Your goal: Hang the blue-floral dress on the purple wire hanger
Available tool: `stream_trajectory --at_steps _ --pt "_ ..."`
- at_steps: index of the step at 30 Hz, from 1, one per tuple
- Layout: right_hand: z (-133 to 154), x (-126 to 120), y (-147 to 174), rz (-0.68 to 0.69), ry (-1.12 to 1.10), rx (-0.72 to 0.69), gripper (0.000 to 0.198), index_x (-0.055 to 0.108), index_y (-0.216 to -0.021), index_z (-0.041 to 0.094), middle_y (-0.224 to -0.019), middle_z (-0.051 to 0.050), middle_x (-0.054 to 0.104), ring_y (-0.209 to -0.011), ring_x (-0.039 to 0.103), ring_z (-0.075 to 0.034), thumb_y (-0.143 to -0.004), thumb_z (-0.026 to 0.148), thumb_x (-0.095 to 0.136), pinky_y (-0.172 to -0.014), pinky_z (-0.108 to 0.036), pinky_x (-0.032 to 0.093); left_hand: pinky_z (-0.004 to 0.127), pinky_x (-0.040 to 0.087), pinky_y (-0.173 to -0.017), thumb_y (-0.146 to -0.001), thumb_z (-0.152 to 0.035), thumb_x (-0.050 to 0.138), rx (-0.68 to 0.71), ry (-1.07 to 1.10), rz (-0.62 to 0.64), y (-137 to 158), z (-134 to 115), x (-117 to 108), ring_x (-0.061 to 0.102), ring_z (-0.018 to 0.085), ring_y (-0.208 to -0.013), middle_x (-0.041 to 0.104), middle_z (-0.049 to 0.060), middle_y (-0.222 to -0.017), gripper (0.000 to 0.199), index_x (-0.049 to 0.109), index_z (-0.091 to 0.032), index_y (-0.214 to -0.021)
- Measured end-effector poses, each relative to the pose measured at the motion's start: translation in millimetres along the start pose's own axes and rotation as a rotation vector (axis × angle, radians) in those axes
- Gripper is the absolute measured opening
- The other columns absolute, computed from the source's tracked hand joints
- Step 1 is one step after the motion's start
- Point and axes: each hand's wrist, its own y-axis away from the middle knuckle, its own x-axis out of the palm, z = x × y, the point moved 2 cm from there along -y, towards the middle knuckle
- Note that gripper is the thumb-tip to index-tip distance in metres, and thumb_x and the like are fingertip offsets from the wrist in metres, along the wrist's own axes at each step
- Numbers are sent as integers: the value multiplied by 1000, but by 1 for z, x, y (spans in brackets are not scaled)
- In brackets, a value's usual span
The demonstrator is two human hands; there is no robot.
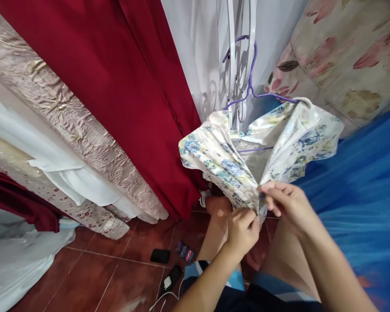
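Hanging: garment [211,149] is hung on purple hanger [251,78], hook at white bars [230,19]; front parted in a V, set between red cloth [117,86] and blue cloth [370,186].
Left grip: garment's front edge is grasped low down by left hand [242,229], fingers curled in.
Right grip: edge is pinched by right hand [284,201], just above the left.
Upper right: flower-print cloth [351,52] is seen.
Tiled floor [117,264]: dark pouch [160,255] and white cable [170,294] are laid out; a nearby item is blurred.
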Motion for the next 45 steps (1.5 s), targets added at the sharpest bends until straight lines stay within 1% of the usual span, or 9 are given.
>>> stream_trajectory --at_steps 4,8,18,24,29,33,35,40,45 --pt "72 16 -28 61 -61 -208 27 69 -58 13 -46 1 56 -37 39 -4 -85 19 72 -44 -18 39 30 35 -64 -89 -15 55 121 -143 145 -2 -7 -11 59 16 -69 62 1 -70 17 51 -20 -73" --pt "118 43 -54 -13 -185 -224 33 68 -57 8 -50 0 53 -39 36 -1 -88 5 60 -36 -12 29 31 36 -64 -88 -16 55 150 -263 232 -16 -12 -25 61 17 -72 66 0 -77 8 56 -21 -83" --pt "135 54 -64 -113 -157 -426 20 71 -69 8 -50 1 55 -42 42 -4 -86 6 61 -36 -19 25 34 42 -63 -88 -17 57 -27 -287 364 16 -27 -7 62 23 -75 67 2 -82 7 59 -23 -93" --pt "108 52 -56 -55 -4 -454 12 68 -74 16 -46 4 55 -40 45 -6 -86 17 64 -41 -24 25 34 51 -87 -97 -18 52 -128 146 13 -13 -12 -39 63 22 -100 67 8 -103 16 62 -22 -109" --pt "104 52 -47 -47 70 -447 17 62 -68 20 -46 4 57 -38 43 -7 -84 24 66 -40 -23 29 31 50 -89 -98 -15 51 281 160 -365 -119 -45 -118 62 18 -99 65 9 -110 28 59 -20 -125" --pt "112 49 -46 -32 99 -476 20 61 -67 21 -46 5 56 -38 43 -8 -85 27 66 -42 -23 33 26 47 -75 -102 -25 51 386 -35 -131 -189 -67 -137 62 14 -85 67 3 -95 19 66 -20 -111" --pt "113 48 -49 -12 70 -471 22 59 -65 21 -45 5 54 -38 42 -8 -85 27 66 -41 -23 33 23 44 -68 -102 -27 51 408 -69 -109 -203 -72 -135 60 12 -74 66 0 -83 18 67 -19 -98" --pt "101 49 -62 -26 55 -500 21 58 -66 20 -43 6 54 -37 42 -7 -84 27 67 -41 -21 32 22 46 -68 -100 -29 54 420 7 -338 -213 -72 -147 59 10 -69 63 -1 -76 20 66 -16 -91" --pt "79 46 -62 4 164 -432 22 57 -68 19 -43 6 54 -37 41 -7 -86 29 65 -43 -21 32 23 50 -74 -96 -31 60 219 296 -699 -228 -21 -196 62 11 -74 62 0 -77 18 63 -16 -87"
